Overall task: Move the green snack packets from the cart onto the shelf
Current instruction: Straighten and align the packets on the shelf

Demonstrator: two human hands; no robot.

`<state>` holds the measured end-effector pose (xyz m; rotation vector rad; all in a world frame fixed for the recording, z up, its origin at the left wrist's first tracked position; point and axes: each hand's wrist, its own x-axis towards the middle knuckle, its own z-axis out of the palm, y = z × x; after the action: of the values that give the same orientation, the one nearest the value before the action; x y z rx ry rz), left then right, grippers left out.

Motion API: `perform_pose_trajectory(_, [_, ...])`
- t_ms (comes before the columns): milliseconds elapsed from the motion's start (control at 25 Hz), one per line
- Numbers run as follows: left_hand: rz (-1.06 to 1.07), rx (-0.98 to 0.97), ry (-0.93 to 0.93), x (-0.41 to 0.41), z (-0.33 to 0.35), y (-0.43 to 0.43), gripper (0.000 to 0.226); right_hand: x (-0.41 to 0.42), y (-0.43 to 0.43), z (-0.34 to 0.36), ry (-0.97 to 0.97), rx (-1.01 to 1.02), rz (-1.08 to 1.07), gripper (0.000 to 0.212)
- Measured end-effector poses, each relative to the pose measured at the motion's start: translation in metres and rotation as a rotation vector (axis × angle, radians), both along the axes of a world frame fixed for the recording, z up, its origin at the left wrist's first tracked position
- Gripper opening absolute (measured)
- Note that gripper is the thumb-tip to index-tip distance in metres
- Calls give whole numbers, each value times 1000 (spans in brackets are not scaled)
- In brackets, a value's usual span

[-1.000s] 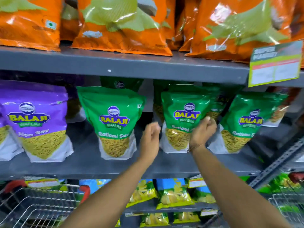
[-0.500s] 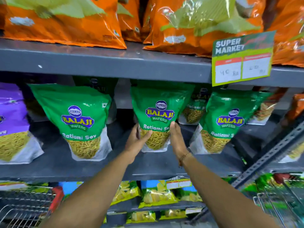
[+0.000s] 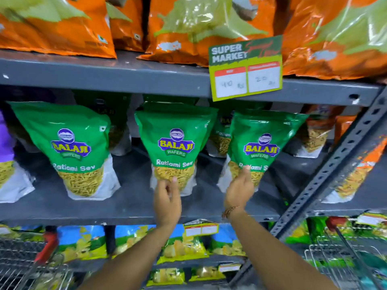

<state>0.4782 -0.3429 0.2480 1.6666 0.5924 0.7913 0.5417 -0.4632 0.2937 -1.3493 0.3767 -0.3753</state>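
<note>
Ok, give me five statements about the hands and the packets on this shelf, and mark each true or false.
1. Three green packets stand in the front row of the middle shelf. True.
2. The left hand touches the middle green packet. True.
3. The right hand rests on a purple packet. False: it touches the right green packet.
4. The bags on the top shelf are blue. False: the orange bags sit there.
5. The price sign hangs from the top shelf's edge. True.
</note>
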Motion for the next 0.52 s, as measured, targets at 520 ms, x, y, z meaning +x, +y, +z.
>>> perform_pose_trajectory(520, [-329,-218,5,104,73,-96,60,94,-102,28,28,123,269,66])
